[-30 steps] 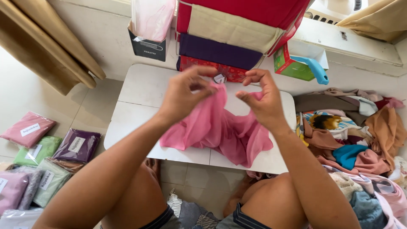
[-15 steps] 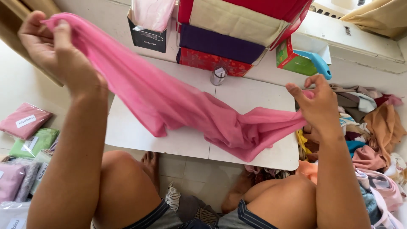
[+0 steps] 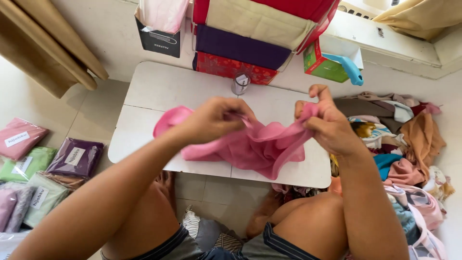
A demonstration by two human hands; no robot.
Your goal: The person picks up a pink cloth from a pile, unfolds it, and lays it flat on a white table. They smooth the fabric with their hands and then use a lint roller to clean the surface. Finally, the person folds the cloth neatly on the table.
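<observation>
Low white table [image 3: 159, 91], with your pink cloth [image 3: 250, 147] bunched above its near half. Your left hand [image 3: 214, 118] and right hand [image 3: 327, 120] each pinch a gathered edge. Loose folds may sweep the small cylindrical container [image 3: 240, 83] over. Half a second ago, the cloth was stretched wide between raised hands.

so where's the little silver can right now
In the head view, the small silver can stands at the far edge of the low white table, just in front of the red patterned box, beyond the pink cloth.
</observation>
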